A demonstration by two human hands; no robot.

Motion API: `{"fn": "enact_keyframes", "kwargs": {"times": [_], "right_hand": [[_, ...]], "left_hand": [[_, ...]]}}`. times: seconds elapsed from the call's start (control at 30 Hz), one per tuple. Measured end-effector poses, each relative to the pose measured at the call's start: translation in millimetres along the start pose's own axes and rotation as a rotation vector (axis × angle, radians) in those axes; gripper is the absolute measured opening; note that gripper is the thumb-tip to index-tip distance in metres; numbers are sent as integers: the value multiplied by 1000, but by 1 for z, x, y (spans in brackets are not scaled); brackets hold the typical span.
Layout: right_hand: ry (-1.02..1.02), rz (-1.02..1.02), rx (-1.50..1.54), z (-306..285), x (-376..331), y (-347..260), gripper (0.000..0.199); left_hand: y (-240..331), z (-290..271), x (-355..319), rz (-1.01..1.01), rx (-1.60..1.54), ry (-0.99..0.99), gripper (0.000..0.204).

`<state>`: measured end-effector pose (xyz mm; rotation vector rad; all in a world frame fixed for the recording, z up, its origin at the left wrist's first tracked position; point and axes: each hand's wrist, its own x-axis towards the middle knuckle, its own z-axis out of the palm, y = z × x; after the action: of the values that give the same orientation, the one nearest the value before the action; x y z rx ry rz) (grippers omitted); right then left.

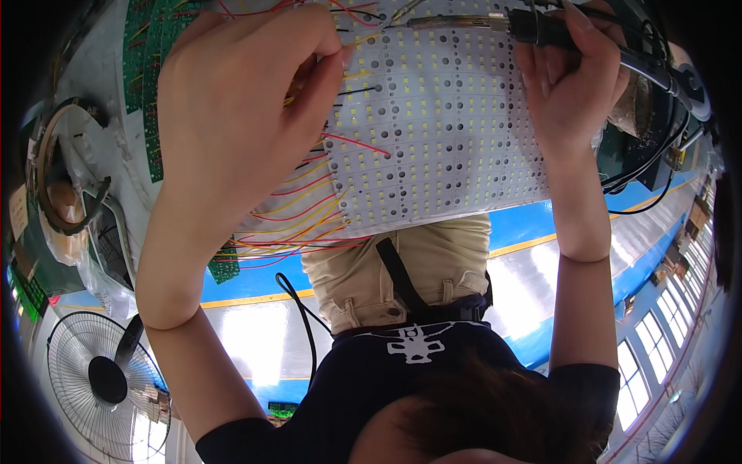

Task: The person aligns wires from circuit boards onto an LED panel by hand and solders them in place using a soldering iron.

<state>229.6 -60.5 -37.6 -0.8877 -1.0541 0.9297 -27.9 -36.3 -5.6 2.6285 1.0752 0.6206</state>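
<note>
A white LED board (433, 139) with rows of small yellowish LEDs and dark round holes lies in front of me. My right hand (576, 85) grips a soldering iron (541, 29) by its black handle; the metal barrel points left across the far part of the board. Over the board's left side, my left hand (255, 100) is closed, thumb and fingers pinched on a thin yellow wire (363, 39) near the iron's tip. Its palm side is hidden. Red, yellow and black wires (297, 209) run out from the board's left edge, some passing under my left hand.
Green circuit boards (142, 69) with wires lie at the far left. Beside them is a dark ring-shaped thing (48, 155) with clear plastic. Black cables (657, 155) hang at the right. A fan (108, 379) stands at the lower left. Blue and grey floor (518, 286) shows below.
</note>
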Motion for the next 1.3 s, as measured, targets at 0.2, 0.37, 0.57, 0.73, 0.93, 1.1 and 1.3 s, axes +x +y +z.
{"fn": "enact_keyframes", "kwargs": {"times": [0.2, 0.37, 0.57, 0.73, 0.93, 1.1, 1.3], "right_hand": [[17, -38, -65, 5, -2, 1, 17], [-2, -53, -68, 4, -2, 1, 17], [-45, -63, -52, 1, 0, 2, 17], [-46, -30, -34, 1, 0, 0, 18], [-21, -82, -54, 4, -1, 3, 18], [43, -54, -155, -14, -6, 4, 11], [51, -47, -182, -16, -6, 3, 3]], "left_hand": [[5, 0, 0, -57, 0, -14, 12], [5, 0, 1, -36, 10, -7, 12], [4, 1, 1, -17, 11, 6, 13], [3, 1, 1, -4, 16, 13, 13], [3, 2, 1, 3, 13, 11, 15], [3, 2, 2, 25, 12, 26, 16], [4, 2, 3, 18, 24, 25, 16]]}}
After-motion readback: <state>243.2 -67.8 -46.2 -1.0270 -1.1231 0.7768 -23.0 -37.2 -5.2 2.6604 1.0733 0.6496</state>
